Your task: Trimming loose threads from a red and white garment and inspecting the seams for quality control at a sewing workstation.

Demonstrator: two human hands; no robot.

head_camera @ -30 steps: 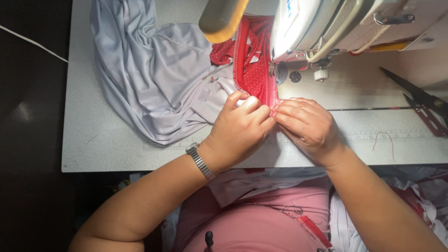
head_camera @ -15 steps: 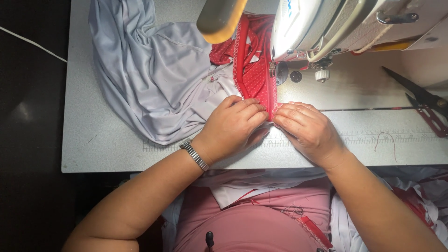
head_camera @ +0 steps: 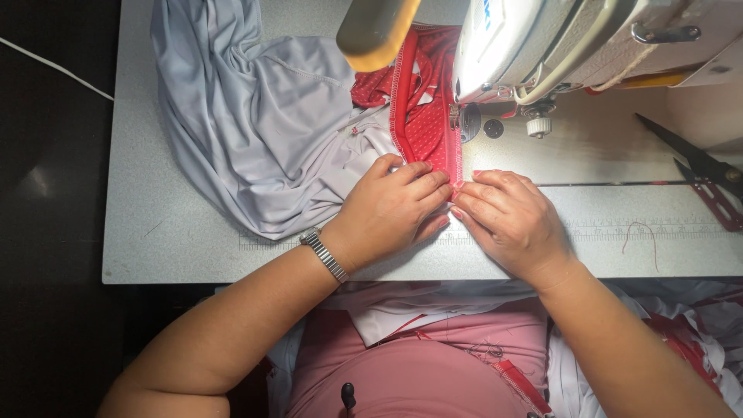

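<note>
My left hand [head_camera: 395, 205] lies flat on a red dotted fabric piece [head_camera: 424, 124] with a bright red edge band, fingers pressed together on the cloth. My right hand [head_camera: 507, 217] presses the same cloth from the right, fingertips meeting the left hand's at the seam just in front of the sewing machine's needle area [head_camera: 457, 124]. The red piece runs away from me under the white sewing machine head [head_camera: 542, 46]. A metal watch [head_camera: 325, 255] is on my left wrist.
A heap of light grey fabric [head_camera: 255, 124] covers the table's left part. Black scissors [head_camera: 689, 159] lie at the right. A ruler strip [head_camera: 642, 230] runs along the grey table [head_camera: 170, 248] near its front edge. More red and white cloth lies in my lap [head_camera: 426, 364].
My left hand has flattened from a raised, curled pose onto the red cloth. Both hands have slid slightly toward me with the seam.
</note>
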